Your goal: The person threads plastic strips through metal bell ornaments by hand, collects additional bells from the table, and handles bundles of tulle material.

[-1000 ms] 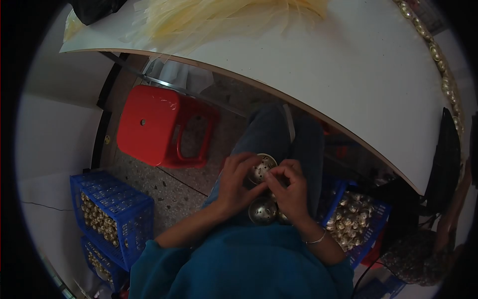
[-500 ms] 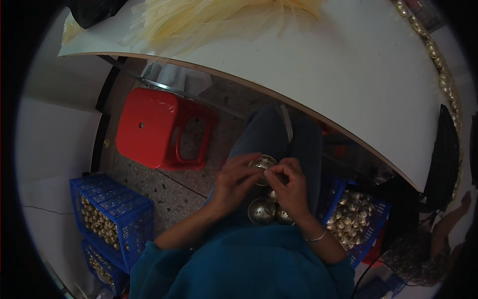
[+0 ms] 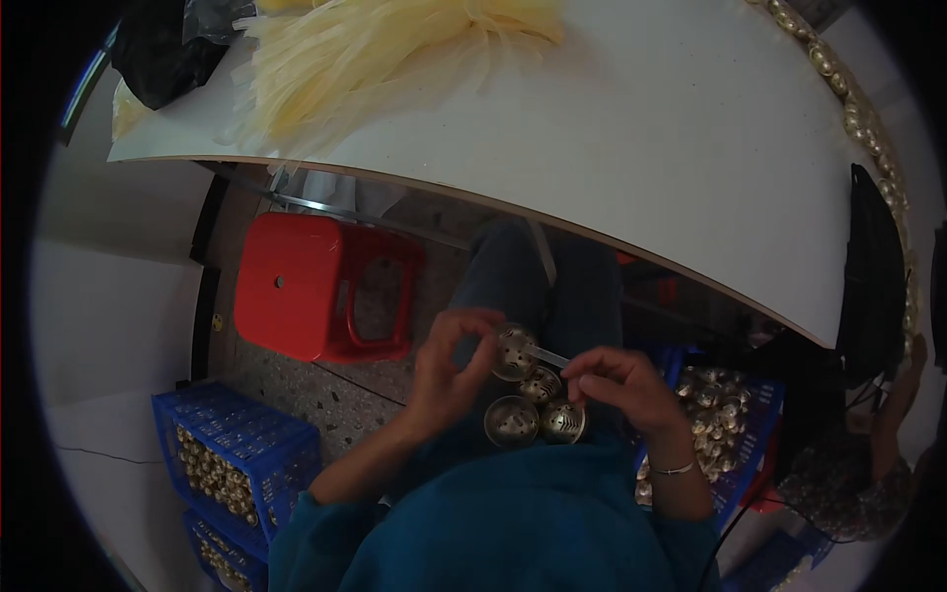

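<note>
My left hand [image 3: 449, 365] has its fingers closed on the rim of a perforated metal cup [image 3: 515, 353] above my lap. From that cup a thin pale strip [image 3: 547, 356] runs to my right hand [image 3: 619, 383], whose thumb and fingertips pinch its end. Three more metal pieces rest on my lap: a round one [image 3: 512, 421] nearest my shirt, a slotted one [image 3: 563, 421] beside it, and a smaller one [image 3: 540, 384] just under the held cup.
Pale yellow strips [image 3: 365, 59] and a black bag [image 3: 163, 54] lie on the white table [image 3: 631, 148]. A red stool [image 3: 291, 286] stands left. Blue crates [image 3: 232, 419] of metal pieces flank me. A person's arm [image 3: 893, 405] shows at right.
My right hand has moved right, away from the cup, and a pale strip now stretches between them. The view has tilted up, showing more of the table.
</note>
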Motion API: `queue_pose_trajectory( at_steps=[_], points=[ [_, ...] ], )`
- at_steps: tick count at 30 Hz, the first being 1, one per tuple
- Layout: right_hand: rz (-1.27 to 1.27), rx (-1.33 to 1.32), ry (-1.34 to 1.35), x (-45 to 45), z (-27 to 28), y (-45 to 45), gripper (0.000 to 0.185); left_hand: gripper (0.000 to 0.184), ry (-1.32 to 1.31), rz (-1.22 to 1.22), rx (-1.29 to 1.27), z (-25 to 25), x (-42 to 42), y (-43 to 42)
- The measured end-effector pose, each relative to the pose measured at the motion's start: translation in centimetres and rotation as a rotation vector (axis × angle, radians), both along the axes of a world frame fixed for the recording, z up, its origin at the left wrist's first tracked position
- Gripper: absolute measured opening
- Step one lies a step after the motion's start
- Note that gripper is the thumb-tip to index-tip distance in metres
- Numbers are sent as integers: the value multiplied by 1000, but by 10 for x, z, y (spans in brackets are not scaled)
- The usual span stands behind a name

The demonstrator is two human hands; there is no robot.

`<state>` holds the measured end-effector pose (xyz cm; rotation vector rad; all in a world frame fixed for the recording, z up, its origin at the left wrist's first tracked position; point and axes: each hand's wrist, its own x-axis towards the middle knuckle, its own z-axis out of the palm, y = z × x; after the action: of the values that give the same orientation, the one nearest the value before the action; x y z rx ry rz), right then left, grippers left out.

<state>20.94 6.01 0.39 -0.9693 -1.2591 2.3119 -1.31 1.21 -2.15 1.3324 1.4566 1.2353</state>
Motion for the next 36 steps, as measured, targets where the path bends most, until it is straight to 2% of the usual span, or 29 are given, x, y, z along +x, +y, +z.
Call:
queue_pose_trajectory(
  at_steps=[1, 2, 4, 8, 10, 13, 16, 18, 26, 29, 31, 32, 34, 35, 36],
  points=[
    [-26, 19, 129, 2, 1, -2, 40, 10, 6, -8, 5, 6, 0, 1],
    [-34, 25, 135, 3, 4, -5, 40, 9, 69, -70, 82, 14, 0, 2],
    [-126, -120, 312, -5, 21, -9, 39, 9, 139, -144, 166, 33, 2, 5],
    [-256, -147, 382, -15, 12, -12, 34, 18, 272, -214, 341, 66, 12, 5],
    [-379, -430, 560, -16, 0, -9, 31, 21, 292, -199, 397, 76, 13, 2],
    [-442, -495, 643, -28, -2, -7, 26, 23, 391, -291, 420, 84, 12, -1],
    [-485, -564, 566, -36, -2, -11, 24, 25, 441, -223, 414, 75, 18, 3],
    [-487, -527, 543, -41, -4, -13, 22, 25, 588, -205, 532, 71, 18, 6],
    [-496, -437, 382, -49, 5, -15, 20, 27, 496, -235, 542, 58, 13, 18],
    [-491, -310, 261, -48, 9, -14, 22, 24, 412, -240, 489, 60, 11, 18],
    [-473, 217, -49, -45, 8, -12, 23, 22, 372, -247, 459, 61, 10, 19],
    [-472, 216, -48, -46, 11, -10, 23, 21, 358, -259, 463, 60, 9, 19],
    [-537, 981, -259, -47, 19, -5, 24, 20, 344, -271, 466, 60, 10, 18],
    [-539, 982, -259, -47, 17, -4, 24, 21, 304, -238, 425, 60, 11, 18],
    [-346, 911, -209, -46, 15, -4, 22, 22, 265, -206, 384, 60, 12, 18]
  ],
)
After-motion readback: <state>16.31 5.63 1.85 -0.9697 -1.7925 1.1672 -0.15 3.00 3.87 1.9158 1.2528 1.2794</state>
